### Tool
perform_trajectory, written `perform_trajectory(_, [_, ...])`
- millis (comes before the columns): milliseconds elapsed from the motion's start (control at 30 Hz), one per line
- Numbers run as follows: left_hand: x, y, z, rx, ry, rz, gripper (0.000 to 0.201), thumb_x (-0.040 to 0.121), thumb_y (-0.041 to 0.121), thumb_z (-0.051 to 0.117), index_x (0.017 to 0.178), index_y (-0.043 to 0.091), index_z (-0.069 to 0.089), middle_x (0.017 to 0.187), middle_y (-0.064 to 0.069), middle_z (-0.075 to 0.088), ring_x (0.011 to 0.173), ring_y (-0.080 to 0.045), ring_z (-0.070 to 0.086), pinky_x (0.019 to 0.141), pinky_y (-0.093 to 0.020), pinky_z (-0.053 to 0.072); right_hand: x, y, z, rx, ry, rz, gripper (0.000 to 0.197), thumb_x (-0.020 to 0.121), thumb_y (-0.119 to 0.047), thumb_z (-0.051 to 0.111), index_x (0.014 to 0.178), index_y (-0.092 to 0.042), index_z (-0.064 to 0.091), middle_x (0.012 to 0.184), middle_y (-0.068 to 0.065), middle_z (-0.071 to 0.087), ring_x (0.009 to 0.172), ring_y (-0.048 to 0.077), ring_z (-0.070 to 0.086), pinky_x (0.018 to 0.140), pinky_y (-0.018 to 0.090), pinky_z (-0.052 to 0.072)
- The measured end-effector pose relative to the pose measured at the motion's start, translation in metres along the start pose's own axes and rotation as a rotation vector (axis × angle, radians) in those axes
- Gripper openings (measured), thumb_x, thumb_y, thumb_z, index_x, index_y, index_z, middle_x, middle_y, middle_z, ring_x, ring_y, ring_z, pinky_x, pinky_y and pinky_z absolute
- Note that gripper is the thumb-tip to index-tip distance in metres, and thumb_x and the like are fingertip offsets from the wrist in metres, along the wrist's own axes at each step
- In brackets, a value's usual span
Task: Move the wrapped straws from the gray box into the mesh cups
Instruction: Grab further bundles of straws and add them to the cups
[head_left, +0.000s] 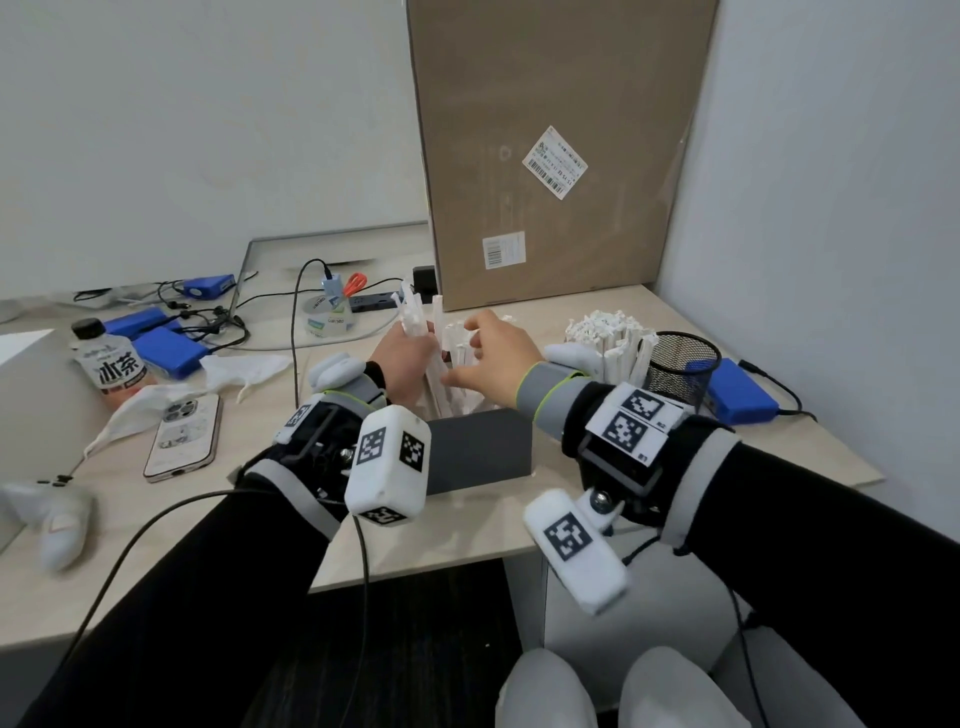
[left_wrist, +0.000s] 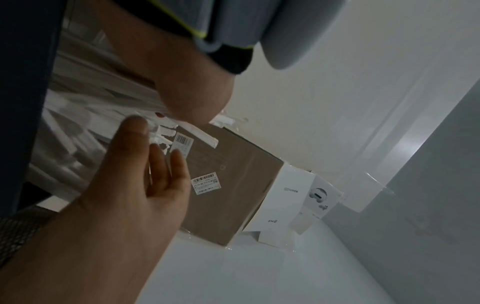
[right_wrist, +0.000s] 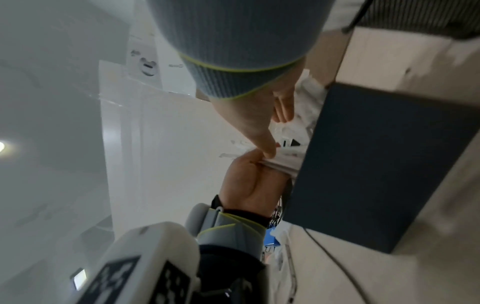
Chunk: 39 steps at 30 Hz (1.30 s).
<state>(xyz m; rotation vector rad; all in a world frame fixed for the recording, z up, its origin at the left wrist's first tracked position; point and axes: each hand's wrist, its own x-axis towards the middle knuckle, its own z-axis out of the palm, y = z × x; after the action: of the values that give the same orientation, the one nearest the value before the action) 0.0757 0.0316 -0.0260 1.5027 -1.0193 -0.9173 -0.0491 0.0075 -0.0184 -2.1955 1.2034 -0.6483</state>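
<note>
Left hand (head_left: 402, 358) grips a bundle of wrapped straws (head_left: 415, 322) above the gray box (head_left: 480, 449), while right hand (head_left: 493, 358) reaches in, fingers curled, their grasp hidden.

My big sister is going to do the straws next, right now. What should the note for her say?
Left hand: grips a bunch of wrapped straws above the gray box.
Right hand: over the box, fingers among the straws; whether it holds any is unclear.
Done: one mesh cup, mostly hidden, is packed with straws.
Left: the black mesh cup on the right holds only a few, and many straws still stand in the box. Carry the bunch there, then keep going.
</note>
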Motion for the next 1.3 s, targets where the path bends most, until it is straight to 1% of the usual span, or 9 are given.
perform_trajectory(133, [0.001,0.004,-0.002,0.013,0.022,-0.02,0.028,0.091,-0.001,0.04,0.082,0.017,0.06,0.084,-0.012,0.062,0.096,-0.034,0.06,0.096,-0.053,0.046,0.01,-0.01,0.009,0.01,-0.197,0.078,0.079,0.076,-0.028,0.076,0.137,-0.007,0.031,0.129,0.011,0.053,0.116,0.027,0.054,0.093,0.035,0.046])
perform_trajectory(300, [-0.007,0.015,-0.002,0.091,-0.04,-0.04,0.03,0.093,0.0,0.041,0.07,0.015,0.053,0.071,-0.007,0.054,0.079,-0.025,0.052,0.077,-0.037,0.042,0.017,-0.012,0.022,0.115,-0.253,0.101,0.07,0.078,-0.019,0.074,0.133,-0.005,0.033,0.12,0.01,0.054,0.102,0.023,0.054,0.074,0.027,0.045])
perform_trajectory(400, [-0.004,0.019,-0.003,0.109,-0.071,-0.056,0.018,0.096,0.008,0.045,0.08,0.014,0.05,0.08,-0.008,0.055,0.076,-0.022,0.055,0.076,-0.035,0.047,0.023,-0.01,0.034,0.173,-0.219,0.102,0.069,0.076,-0.019,0.075,0.132,-0.007,0.036,0.12,0.009,0.056,0.11,0.024,0.055,0.089,0.034,0.049])
perform_trajectory(467, [0.001,0.019,-0.005,0.079,-0.065,-0.078,0.007,0.094,0.011,0.047,0.098,0.006,0.051,0.098,-0.018,0.058,0.096,-0.031,0.059,0.09,-0.042,0.05,0.024,-0.008,0.04,0.187,-0.21,0.077,0.068,0.078,-0.014,0.072,0.136,-0.009,0.035,0.124,0.009,0.056,0.118,0.025,0.054,0.098,0.034,0.045])
perform_trajectory(633, [0.007,0.017,-0.004,0.076,-0.024,-0.121,0.067,0.07,0.028,0.061,0.127,0.005,0.033,0.122,-0.027,0.053,0.113,-0.039,0.056,0.098,-0.054,0.047,0.026,-0.005,0.05,0.204,-0.13,0.05,0.053,0.084,-0.009,0.062,0.13,-0.006,0.037,0.124,0.012,0.054,0.119,0.025,0.052,0.093,0.031,0.044])
perform_trajectory(767, [0.004,0.021,-0.002,0.184,0.012,-0.045,0.072,0.079,0.029,0.065,0.137,0.019,0.023,0.115,-0.011,0.057,0.111,-0.032,0.059,0.097,-0.048,0.049,0.021,-0.001,0.049,0.293,0.014,0.069,0.044,0.089,-0.014,0.057,0.129,-0.008,0.041,0.12,0.011,0.057,0.112,0.026,0.055,0.098,0.039,0.046])
perform_trajectory(900, [-0.002,0.027,-0.007,0.272,0.051,0.019,0.073,0.085,0.059,0.048,0.141,0.019,0.026,0.106,0.003,0.059,0.108,-0.021,0.055,0.097,-0.042,0.049,0.018,0.002,0.043,0.393,0.105,0.115,0.022,0.093,-0.018,0.051,0.112,-0.008,0.047,0.098,0.013,0.059,0.097,0.031,0.059,0.091,0.045,0.047])
perform_trajectory(1133, [-0.008,0.018,-0.013,0.315,0.027,-0.118,0.025,0.096,0.01,0.04,0.117,0.01,0.053,0.099,-0.007,0.056,0.095,-0.018,0.052,0.066,-0.023,0.046,0.014,0.012,0.031,0.648,0.164,0.077,0.012,0.088,-0.005,0.053,0.096,-0.012,0.046,0.072,-0.003,0.055,0.065,0.008,0.055,0.056,0.018,0.041])
perform_trajectory(1300, [-0.005,0.005,-0.012,0.439,0.014,-0.14,0.037,0.091,0.0,0.043,0.126,0.008,0.05,0.114,-0.013,0.056,0.096,-0.022,0.051,0.081,-0.032,0.051,0.012,0.013,0.022,0.799,0.192,0.034,0.021,0.095,-0.005,0.044,0.08,-0.02,0.041,0.085,0.01,0.065,0.068,0.01,0.063,0.065,0.015,0.049])
